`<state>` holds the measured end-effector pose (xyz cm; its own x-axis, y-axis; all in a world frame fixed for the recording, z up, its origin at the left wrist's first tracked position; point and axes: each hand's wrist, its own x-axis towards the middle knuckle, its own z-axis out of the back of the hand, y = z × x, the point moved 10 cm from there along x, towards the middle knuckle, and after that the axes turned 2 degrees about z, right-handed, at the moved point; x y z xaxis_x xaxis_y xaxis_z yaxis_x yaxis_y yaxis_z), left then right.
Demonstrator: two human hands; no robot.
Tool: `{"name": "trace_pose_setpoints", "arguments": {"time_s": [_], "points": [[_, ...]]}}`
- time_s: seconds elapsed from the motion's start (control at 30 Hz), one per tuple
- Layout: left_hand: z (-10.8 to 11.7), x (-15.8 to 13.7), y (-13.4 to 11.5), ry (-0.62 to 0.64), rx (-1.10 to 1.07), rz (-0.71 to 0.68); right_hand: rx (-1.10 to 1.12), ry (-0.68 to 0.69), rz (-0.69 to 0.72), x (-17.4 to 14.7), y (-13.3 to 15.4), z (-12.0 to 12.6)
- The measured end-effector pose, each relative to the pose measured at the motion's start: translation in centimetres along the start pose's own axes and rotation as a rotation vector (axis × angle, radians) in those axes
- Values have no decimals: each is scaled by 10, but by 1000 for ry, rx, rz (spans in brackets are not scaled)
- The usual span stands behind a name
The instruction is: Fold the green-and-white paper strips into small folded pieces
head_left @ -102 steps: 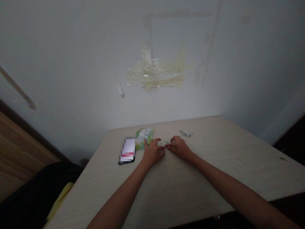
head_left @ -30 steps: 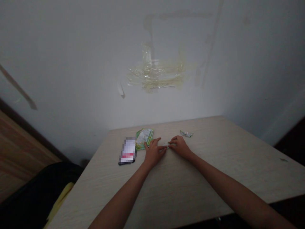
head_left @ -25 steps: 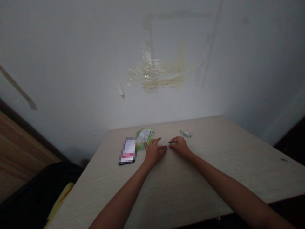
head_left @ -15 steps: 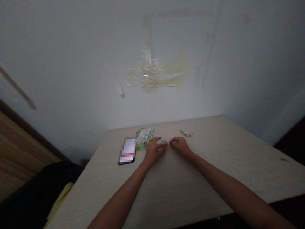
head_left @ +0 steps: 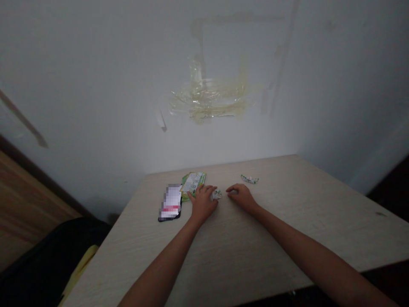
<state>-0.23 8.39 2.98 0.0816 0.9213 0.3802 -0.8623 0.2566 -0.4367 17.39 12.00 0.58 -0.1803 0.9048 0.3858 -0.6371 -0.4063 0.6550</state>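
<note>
A small crumpled white-and-green wrapper [head_left: 217, 194] shows between the thumb and forefinger of my left hand [head_left: 203, 204], which is closed on it. The other fingers of that hand are spread over the near right edge of a green-and-white packet [head_left: 193, 183]. My right hand [head_left: 242, 197] rests on the table just right of the wrapper, apart from it. Its fingers are bent, with a small gap between thumb and forefinger and nothing visible there. Another crumpled green-and-white wrapper [head_left: 249, 179] lies beyond my right hand.
A phone [head_left: 172, 202], its screen partly pixelated, lies left of the packet on the pale wooden table [head_left: 281, 204]. Behind the table rises a wall [head_left: 223, 140] with strips of clear tape [head_left: 211, 100]. Dark and yellow cloth [head_left: 79, 270] is at the lower left.
The wrapper has turned from a thin dark sliver between both hands to a wider white-green piece at my left hand. My left hand has shifted slightly left; the right has barely moved.
</note>
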Motion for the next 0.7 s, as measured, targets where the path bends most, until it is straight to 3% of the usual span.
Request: {"name": "trace_pose_setpoints", "arguments": {"time_s": [0.13,0.4,0.7], "points": [[-8,0,3,58,56,9,3,-8,18,-1,0,3],[-3,0,-5,24,87,-32,20,1,38,0,0,5],[9,-1,-14,-29,-53,-83,80,9,150,-1,12,4]]}}
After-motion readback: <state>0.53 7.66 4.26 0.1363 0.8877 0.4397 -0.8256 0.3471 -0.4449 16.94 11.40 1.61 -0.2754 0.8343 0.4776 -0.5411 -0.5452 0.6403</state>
